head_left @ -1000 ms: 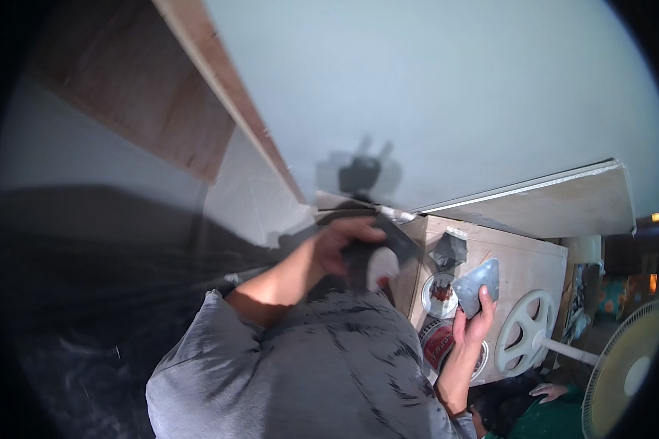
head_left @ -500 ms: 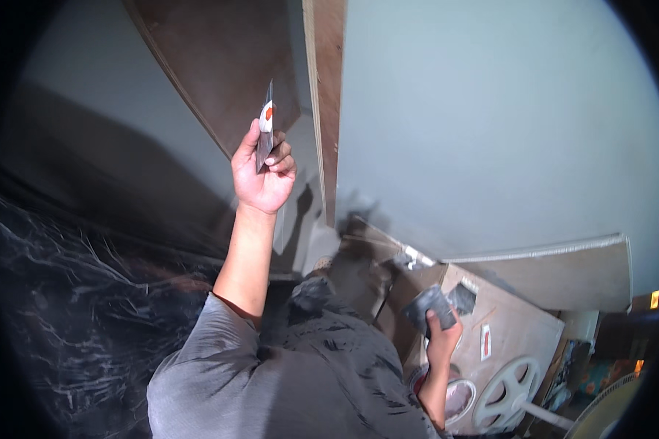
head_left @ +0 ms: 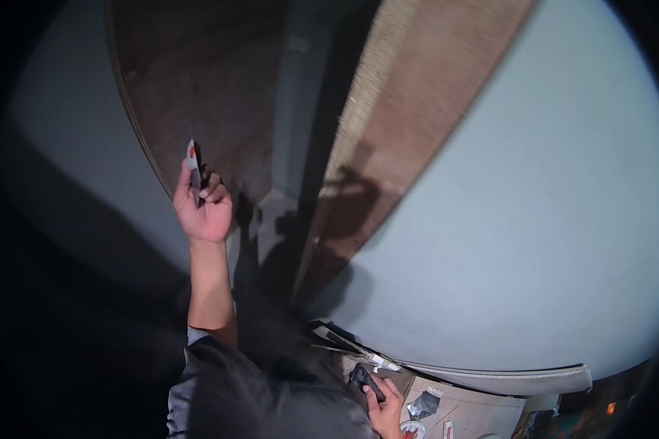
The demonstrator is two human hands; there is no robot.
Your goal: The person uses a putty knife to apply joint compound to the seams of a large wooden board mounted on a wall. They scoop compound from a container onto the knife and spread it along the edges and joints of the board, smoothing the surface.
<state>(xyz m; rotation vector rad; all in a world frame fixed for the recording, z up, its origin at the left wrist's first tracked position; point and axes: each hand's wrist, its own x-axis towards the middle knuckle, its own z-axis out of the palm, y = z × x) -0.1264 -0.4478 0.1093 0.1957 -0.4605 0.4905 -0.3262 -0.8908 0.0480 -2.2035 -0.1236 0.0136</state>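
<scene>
My left hand (head_left: 211,216) is raised at the left, its thumb and fingers closed on a thin flat scraper plate (head_left: 197,186). A white paste with an orange-red dab (head_left: 192,152) sits on the upper part of that plate, which is seen nearly edge-on. Low in the picture, my right hand (head_left: 386,411) grips a dark grey flat scraper (head_left: 362,378), thumb across its face. Another dark grey plate (head_left: 423,404) lies on the wooden work surface (head_left: 483,411) beside the right hand.
A brown wooden panel edge (head_left: 432,95) rises between a dark recess and the large pale wall panel (head_left: 520,219). A pale ledge (head_left: 520,378) runs along its foot. On the work surface are a container with red bits (head_left: 413,430), a thin stick (head_left: 447,415) and a small white tube (head_left: 448,428).
The view has swung, with the wooden panel edge now larger and tilted. My left hand appears lower and farther left, my right hand lower and farther left. Both still hold their plates.
</scene>
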